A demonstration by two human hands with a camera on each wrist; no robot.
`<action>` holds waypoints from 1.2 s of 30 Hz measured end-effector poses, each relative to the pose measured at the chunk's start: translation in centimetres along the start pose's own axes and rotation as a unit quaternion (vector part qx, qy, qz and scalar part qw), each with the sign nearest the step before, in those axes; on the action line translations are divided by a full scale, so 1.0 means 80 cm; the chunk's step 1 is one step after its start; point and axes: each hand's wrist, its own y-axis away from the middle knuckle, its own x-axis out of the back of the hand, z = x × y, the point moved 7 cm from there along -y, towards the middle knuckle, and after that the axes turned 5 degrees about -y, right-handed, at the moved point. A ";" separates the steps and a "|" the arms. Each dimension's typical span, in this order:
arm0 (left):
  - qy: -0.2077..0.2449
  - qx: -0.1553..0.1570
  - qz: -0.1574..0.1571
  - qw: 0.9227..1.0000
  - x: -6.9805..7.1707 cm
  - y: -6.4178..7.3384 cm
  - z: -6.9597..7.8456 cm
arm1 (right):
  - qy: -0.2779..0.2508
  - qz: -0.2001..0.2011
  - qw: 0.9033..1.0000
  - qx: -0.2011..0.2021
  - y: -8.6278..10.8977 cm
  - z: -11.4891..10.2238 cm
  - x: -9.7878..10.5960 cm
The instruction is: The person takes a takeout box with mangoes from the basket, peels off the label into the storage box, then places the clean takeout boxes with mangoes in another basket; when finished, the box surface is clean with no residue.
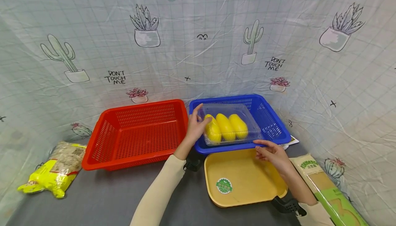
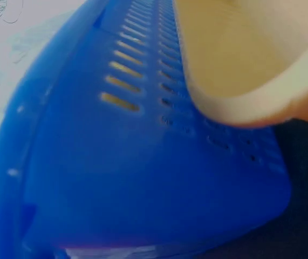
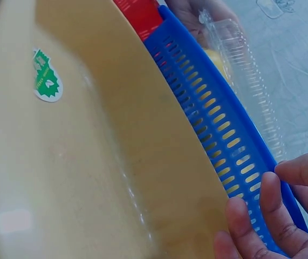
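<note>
A clear plastic box (image 1: 252, 124) with three yellow mangoes (image 1: 227, 127) inside sits in the blue basket (image 1: 272, 122), its near edge close to the front rim. My left hand (image 1: 195, 128) grips the box's left end, thumb over the top and fingers along the far side. At the basket's front right rim is my right hand (image 1: 272, 155), fingers loosely bent and holding nothing; in the right wrist view its fingertips (image 3: 272, 186) are at the blue rim. The left wrist view shows mostly the basket's outer wall (image 2: 116, 162), not the left fingers.
A yellow tray (image 1: 244, 198) with a green sticker lies in front of the blue basket. To the left stands a red basket (image 1: 142, 143). A yellow bag (image 1: 58, 171) lies at far left, a green-and-tan packet (image 1: 331, 191) at right. A patterned cloth (image 1: 201, 57) hangs behind.
</note>
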 end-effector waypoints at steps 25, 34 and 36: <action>-0.027 0.059 -0.092 0.994 -0.032 0.001 -0.007 | 0.001 0.001 1.000 0.005 0.000 -0.003 -0.002; -0.052 0.077 -0.149 0.984 -0.041 0.004 -0.012 | -0.004 0.004 1.000 0.003 0.001 -0.003 -0.002; -0.067 0.074 -0.161 0.982 -0.043 0.006 -0.012 | -0.003 0.007 1.000 0.002 0.002 -0.002 -0.001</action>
